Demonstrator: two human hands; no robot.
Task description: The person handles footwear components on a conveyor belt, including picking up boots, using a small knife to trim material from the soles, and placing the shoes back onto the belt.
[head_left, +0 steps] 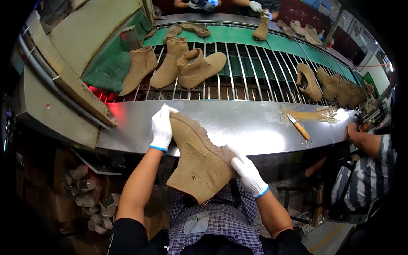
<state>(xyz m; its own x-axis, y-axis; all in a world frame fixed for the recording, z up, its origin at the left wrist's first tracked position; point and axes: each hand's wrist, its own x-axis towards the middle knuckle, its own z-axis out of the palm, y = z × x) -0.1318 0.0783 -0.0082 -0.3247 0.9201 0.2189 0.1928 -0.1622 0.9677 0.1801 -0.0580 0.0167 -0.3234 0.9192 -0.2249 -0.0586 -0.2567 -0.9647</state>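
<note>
A tan ankle boot (197, 159) with a chunky sole is held up in front of me, lying on its side with the sole turned up and to the right. My left hand (162, 127), in a white glove with a blue cuff, grips its toe. At the heel, my right hand (248, 173), gloved the same way, is closed on the boot. The fingers of both hands are partly hidden behind it. To the right, a knife (298, 127) with a wooden handle lies on the metal ledge (204, 111).
Beyond the ledge runs a roller conveyor (244, 70) with a green belt (238, 35). Tan boots (170, 63) and loose soles (195, 29) sit at its left, more boots (309, 83) at its right. Co-workers (361, 170) are at the right and far side. Shoe parts (91, 195) fill the lower left.
</note>
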